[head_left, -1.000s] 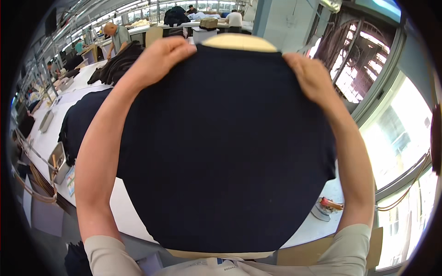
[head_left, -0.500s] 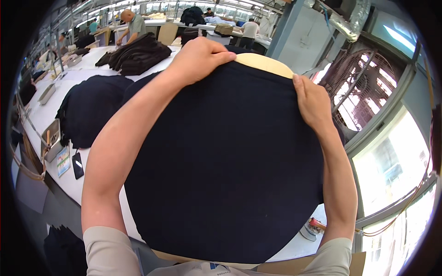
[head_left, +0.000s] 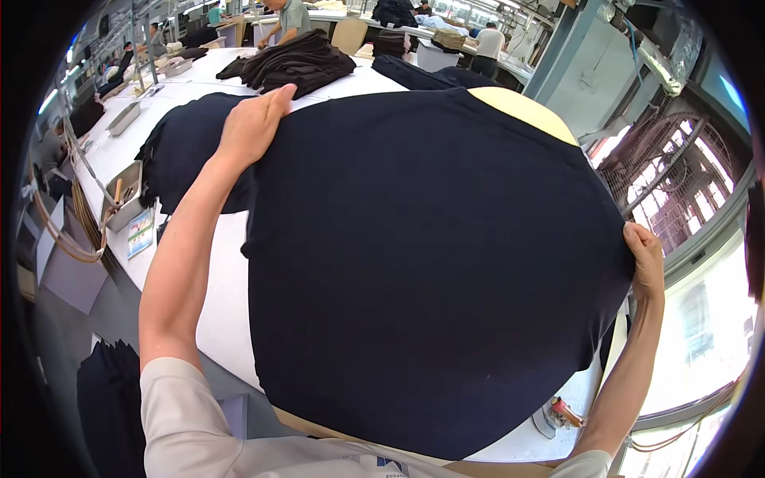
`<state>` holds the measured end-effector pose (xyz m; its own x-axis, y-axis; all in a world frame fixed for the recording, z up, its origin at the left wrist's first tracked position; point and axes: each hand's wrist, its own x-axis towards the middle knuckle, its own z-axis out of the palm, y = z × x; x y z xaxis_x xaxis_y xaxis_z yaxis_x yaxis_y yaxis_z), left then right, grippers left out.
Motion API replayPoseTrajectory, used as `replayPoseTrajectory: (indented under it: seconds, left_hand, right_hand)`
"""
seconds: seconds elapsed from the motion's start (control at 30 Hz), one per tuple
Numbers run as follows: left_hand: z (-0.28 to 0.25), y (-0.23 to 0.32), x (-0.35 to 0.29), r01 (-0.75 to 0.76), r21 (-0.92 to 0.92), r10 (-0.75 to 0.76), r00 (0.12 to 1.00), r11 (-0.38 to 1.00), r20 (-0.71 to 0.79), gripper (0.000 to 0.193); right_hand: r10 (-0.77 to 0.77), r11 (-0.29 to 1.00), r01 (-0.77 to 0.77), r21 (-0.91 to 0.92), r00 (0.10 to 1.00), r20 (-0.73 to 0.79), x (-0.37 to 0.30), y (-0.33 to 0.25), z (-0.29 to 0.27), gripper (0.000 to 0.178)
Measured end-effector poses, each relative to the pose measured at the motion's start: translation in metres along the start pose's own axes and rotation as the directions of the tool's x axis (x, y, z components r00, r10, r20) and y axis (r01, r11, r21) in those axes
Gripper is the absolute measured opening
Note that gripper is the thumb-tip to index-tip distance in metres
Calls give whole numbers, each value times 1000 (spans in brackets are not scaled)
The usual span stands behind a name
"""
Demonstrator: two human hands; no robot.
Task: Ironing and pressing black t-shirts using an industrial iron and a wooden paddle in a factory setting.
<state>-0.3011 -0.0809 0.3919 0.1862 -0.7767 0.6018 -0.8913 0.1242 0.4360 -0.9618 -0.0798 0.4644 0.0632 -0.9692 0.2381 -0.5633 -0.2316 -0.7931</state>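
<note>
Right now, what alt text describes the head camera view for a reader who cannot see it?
A dark garment is spread over a pale yellow board, the right hand pinching its right edge and the left hand at its upper left edge. Piles of dark cloth and an iron rest on the white table.

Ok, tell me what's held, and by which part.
The dark navy garment: the right hand holds its right edge; the left hand is at its upper left edge, where its grip cannot be told.
</note>
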Motion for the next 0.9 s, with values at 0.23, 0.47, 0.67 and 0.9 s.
replayPoseTrajectory:
  seconds: [0.23, 0.47, 0.67, 0.9]
  left_hand:
    - [10, 39, 14, 70, -541, 86, 963, 838, 257, 33]
    - [18, 45, 11, 127, -545, 18, 967, 829, 253, 39]
    - [26, 11, 19, 308, -555, -133, 934, 773, 333, 40]
    - [32, 8, 4, 251, -744, -121, 967, 619, 226, 34]
  right_hand:
    - [-44, 991, 54, 120, 995, -91, 1, 15, -4, 30]
    - [30, 900, 136, 415, 929, -369, -14, 26, 13, 35]
    - [-78, 960, 129, 249, 976, -203, -6, 30, 16, 34]
    - [-27, 952, 93, 292, 975, -222, -6, 38, 8, 38]
